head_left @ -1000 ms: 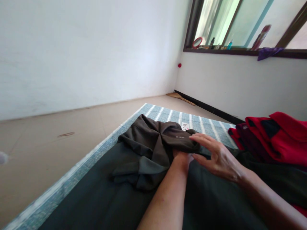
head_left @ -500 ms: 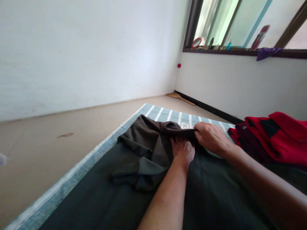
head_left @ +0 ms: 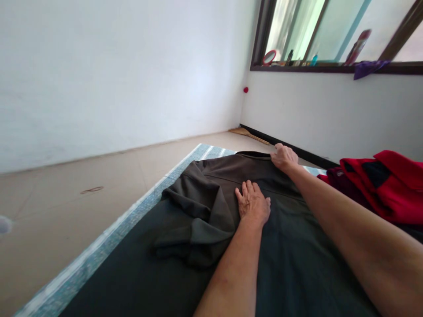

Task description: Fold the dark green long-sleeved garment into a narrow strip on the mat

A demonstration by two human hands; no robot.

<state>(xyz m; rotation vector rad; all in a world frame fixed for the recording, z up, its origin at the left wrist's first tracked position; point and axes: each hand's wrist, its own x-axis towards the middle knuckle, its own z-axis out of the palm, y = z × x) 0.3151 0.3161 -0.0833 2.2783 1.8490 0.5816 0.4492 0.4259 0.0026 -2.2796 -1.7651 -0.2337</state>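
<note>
Dark olive-green fabric garment (head_left: 284,193) lies spread over a blue-and-white striped woven mat (head_left: 99,259), covering most of it in view, with a loose bunched fold (head_left: 198,211) raised along its left side. The left hand (head_left: 253,203) rests flat, palm down, on the garment just beside that fold; its grip is open, the fingers spread apart and clamped on nothing. The right hand (head_left: 284,157) sits at the garment's far edge with its fingers curled at the cloth, though from this view I cannot tell whether that grip is pinching the edge or only resting on it.

Near the right hand, but not touching it, lies a stack of red-and-black clothing (head_left: 383,189) with a maroon piece (head_left: 340,178) at its near end. Beyond the mat, a straw broom (head_left: 247,134) lies on the beige tiled floor (head_left: 82,220) along a black skirting (head_left: 291,152). Above, a purple cloth (head_left: 370,69) hangs over a dark window ledge (head_left: 330,68) that holds a round mirror (head_left: 269,57) and small bottles (head_left: 290,57).
</note>
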